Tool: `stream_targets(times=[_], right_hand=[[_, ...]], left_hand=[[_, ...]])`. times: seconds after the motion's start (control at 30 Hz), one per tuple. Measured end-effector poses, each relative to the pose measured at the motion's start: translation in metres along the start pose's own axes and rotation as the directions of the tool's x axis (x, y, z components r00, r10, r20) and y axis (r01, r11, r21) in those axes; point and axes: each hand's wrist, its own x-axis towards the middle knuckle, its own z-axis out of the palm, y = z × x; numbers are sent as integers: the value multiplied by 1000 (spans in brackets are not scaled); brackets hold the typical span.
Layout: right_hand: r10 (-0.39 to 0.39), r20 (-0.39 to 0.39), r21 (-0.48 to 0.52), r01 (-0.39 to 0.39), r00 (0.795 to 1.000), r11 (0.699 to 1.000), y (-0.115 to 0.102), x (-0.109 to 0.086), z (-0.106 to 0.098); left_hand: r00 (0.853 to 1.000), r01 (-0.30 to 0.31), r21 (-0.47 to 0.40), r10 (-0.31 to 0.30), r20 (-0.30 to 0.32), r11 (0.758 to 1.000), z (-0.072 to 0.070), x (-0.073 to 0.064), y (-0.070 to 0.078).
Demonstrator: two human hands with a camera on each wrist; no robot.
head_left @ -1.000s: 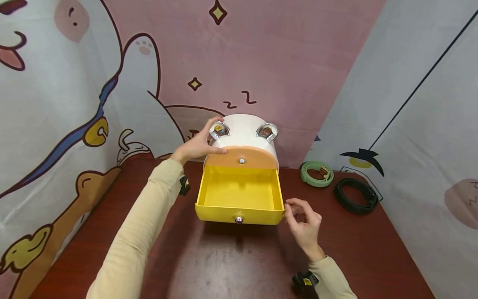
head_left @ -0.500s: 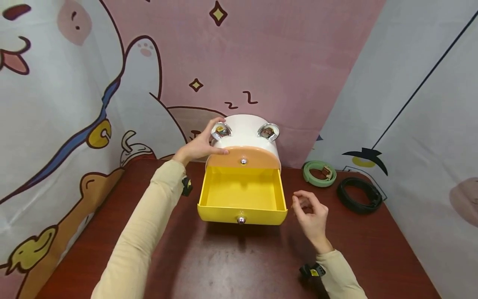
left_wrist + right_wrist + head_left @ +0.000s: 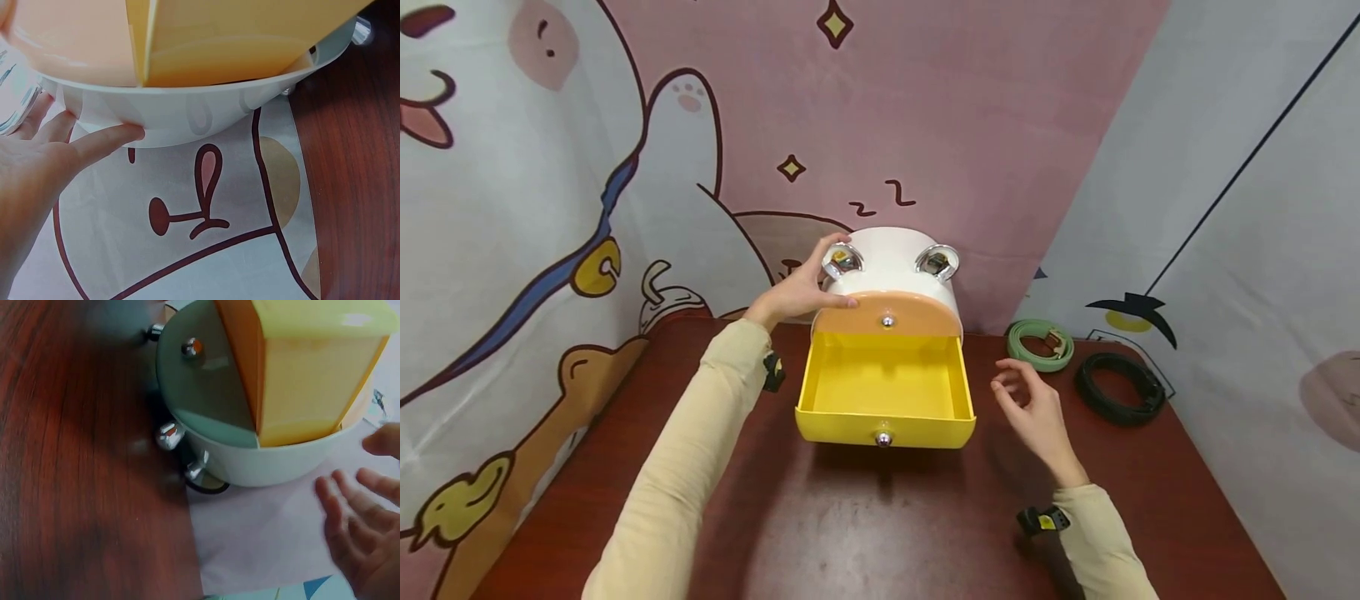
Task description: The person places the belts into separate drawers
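A small white drawer cabinet with two silver ring-like eyes stands on the table by the back wall. Its yellow drawer is pulled out, with bare insides, below a closed orange drawer. My left hand holds the cabinet's upper left corner: the thumb lies on the orange front, and in the left wrist view fingertips press the white side. To the right of the yellow drawer, my right hand hovers apart from it, fingers loosely bent and holding nothing. A green lowest drawer shows in the right wrist view.
A coiled green belt and a coiled black belt lie on the dark red table at the back right. A printed cloth hangs right behind the cabinet.
My right hand has left the front right corner of the yellow drawer and moved right and slightly back. The left hand and the drawer have stayed in place.
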Motion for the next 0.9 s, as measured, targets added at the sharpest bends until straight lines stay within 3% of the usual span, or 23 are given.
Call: stream_targets(times=[0.07,0.4,0.77,0.9], right_hand=[[27,56,-21,-26,998,999,17,2,2],[71,241,-90,-51,968,995,39,7,-2],[178,274,-178,-132,945,975,69,10,-8],[194,250,-192,-147,949,970,78,12,-9]], left_hand=[[1000,-1,-10,1,8,1000,0,-2,5],[1000,-22,-41,23,14,999,0,0,4],[1000,-24,-25,24,17,999,-1,1,3],[999,-34,-33,35,13,999,-1,9,-11]])
